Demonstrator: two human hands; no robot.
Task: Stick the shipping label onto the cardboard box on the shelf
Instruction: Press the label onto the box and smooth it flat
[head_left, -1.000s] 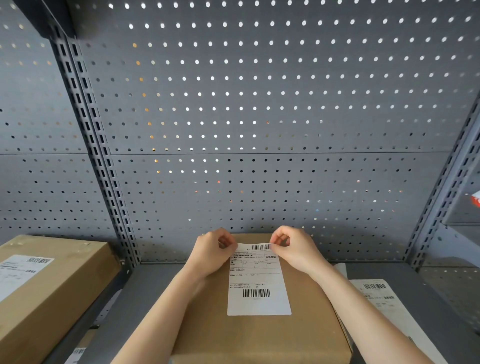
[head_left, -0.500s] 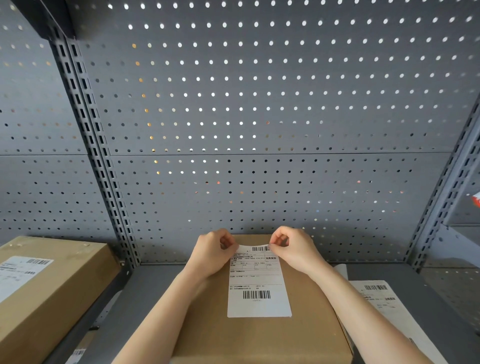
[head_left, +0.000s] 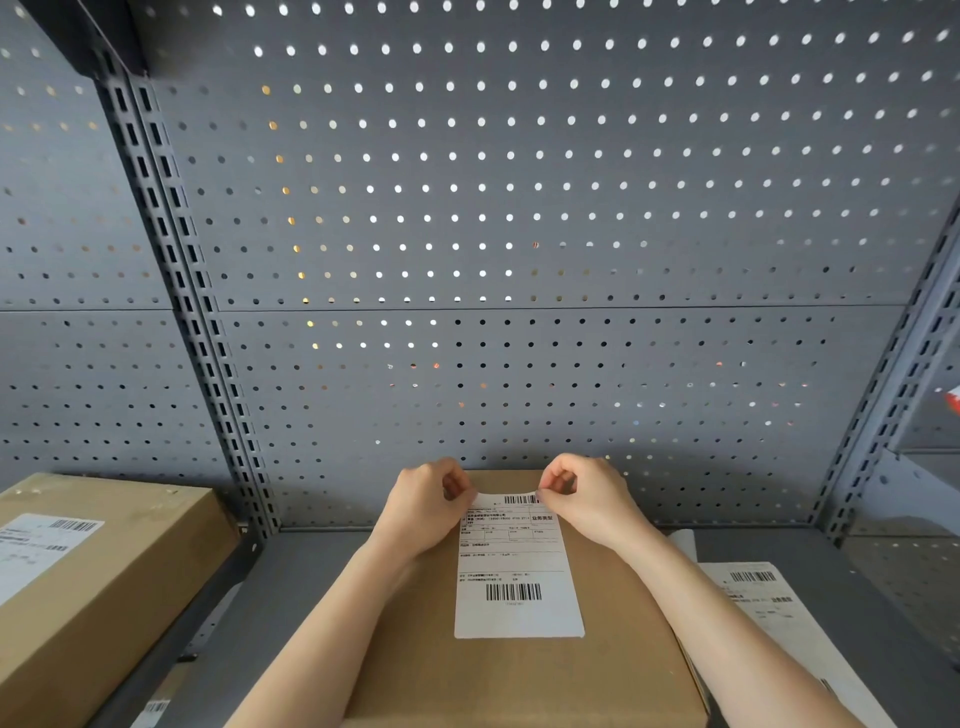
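A brown cardboard box (head_left: 613, 670) sits on the grey shelf (head_left: 291, 582), low in the middle of the head view. A white shipping label (head_left: 517, 571) with two barcodes lies lengthwise on the box's top. Its near part looks flat on the cardboard, and its far edge is lifted a little. My left hand (head_left: 426, 506) pinches the label's far left corner. My right hand (head_left: 587, 496) pinches the far right corner. Both forearms reach in over the box.
A second cardboard box (head_left: 104, 582) with its own label stands on the neighbouring shelf bay at the left. White label sheets (head_left: 769, 608) lie on the shelf to the right of the box. Grey pegboard (head_left: 519, 234) and slotted uprights (head_left: 197, 332) close the back.
Both hands keep their pinch on the label's far corners. The label and box sit where they were, apart from a slight shift of the view.
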